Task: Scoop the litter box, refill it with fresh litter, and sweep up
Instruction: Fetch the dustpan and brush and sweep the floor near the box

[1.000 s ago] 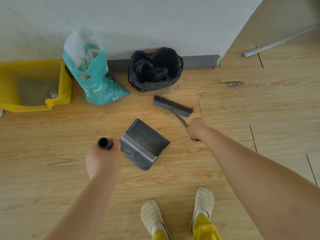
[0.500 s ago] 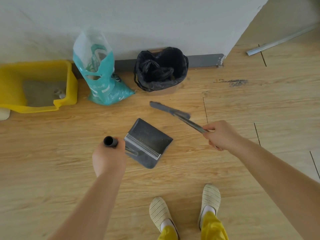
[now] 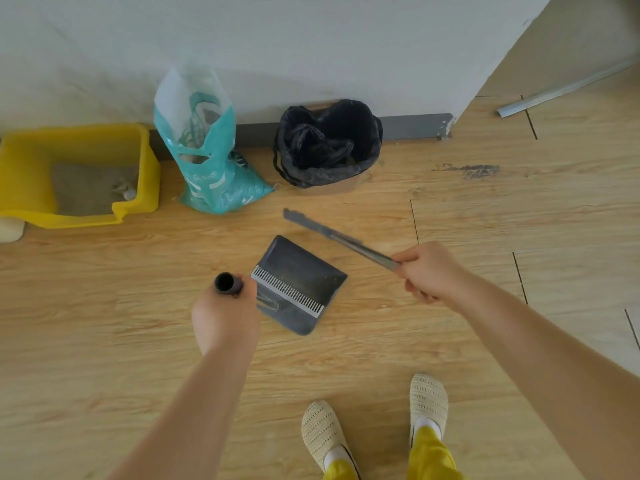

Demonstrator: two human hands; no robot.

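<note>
This looks like a room in a home, seen from above: a pale wood-plank floor (image 3: 485, 220) meets a white wall (image 3: 311, 46) with a grey skirting board (image 3: 412, 126). Along the wall stand a yellow cat litter box (image 3: 145, 168) holding sandy litter, an opened teal litter bag (image 3: 207, 174) and a small bin lined with a black bag (image 3: 329, 147). The person wears woven house slippers (image 3: 322, 434), and holds a long-handled dustpan (image 3: 298, 285) and broom (image 3: 332, 235)

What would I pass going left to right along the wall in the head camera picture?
yellow litter box → teal litter bag → bin with black liner → dark scuff on the floor → metal strip
</note>
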